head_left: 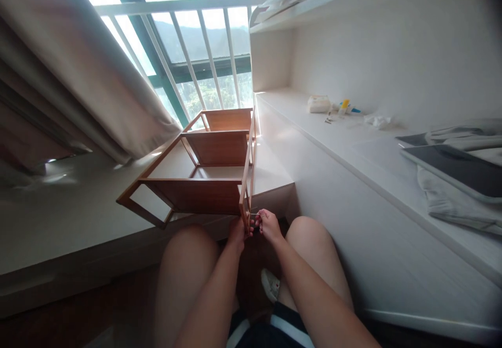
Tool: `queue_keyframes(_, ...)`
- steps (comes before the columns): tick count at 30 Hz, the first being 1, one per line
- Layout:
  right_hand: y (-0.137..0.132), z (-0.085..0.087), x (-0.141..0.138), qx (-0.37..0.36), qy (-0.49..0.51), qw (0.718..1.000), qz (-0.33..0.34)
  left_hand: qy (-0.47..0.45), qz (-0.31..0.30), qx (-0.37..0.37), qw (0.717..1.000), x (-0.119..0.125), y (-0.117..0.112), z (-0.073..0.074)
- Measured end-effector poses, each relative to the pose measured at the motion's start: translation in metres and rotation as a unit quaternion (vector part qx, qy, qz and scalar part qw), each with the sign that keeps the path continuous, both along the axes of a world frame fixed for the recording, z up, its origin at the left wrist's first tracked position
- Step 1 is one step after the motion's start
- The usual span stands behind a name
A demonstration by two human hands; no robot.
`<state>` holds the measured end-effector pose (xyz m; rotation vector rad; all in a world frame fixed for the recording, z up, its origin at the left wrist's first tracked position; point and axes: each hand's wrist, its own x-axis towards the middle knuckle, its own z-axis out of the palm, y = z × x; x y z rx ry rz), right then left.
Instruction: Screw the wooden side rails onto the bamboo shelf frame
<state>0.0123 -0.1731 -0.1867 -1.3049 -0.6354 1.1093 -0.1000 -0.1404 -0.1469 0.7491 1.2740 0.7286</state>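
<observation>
A brown wooden shelf rack [204,170] lies on its side on the pale window ledge [58,217], its near end jutting over the ledge's edge. My left hand [237,232] grips the bottom of the rack's near corner post, fingers closed round it. My right hand [268,224] is pinched shut right beside that same corner post, on something too small to make out. Both forearms reach up from between my bare knees.
A white desk [353,144] runs along the right, carrying small bottles and packets [333,107], a dark tablet [463,167] and folded grey cloth [458,201]. A beige curtain [86,70] hangs at left before the railed window. A white shoe [270,284] lies on the floor.
</observation>
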Motion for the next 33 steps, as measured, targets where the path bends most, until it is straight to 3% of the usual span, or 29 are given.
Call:
queue_keyframes(12,0.002,0.002,-0.004,-0.022,0.040,0.999,-0.007,0.016,0.000,-0.005,1.000,-0.003,0.002,-0.005)
queue_keyframes(18,0.002,0.003,0.007,-0.037,0.040,0.997,-0.063,0.010,0.018,0.001,1.000,-0.003,0.003,-0.009)
queue_keyframes(25,0.000,0.005,0.006,-0.047,0.014,0.997,-0.054,0.015,-0.006,-0.006,1.000,-0.006,-0.002,-0.002)
queue_keyframes(29,-0.006,0.011,-0.001,-0.023,-0.048,0.997,-0.063,0.066,-0.034,-0.017,0.997,-0.023,-0.007,0.010)
queue_keyframes(33,-0.006,0.016,0.000,-0.002,-0.107,0.991,-0.083,0.166,-0.038,0.008,0.985,-0.064,-0.023,0.025)
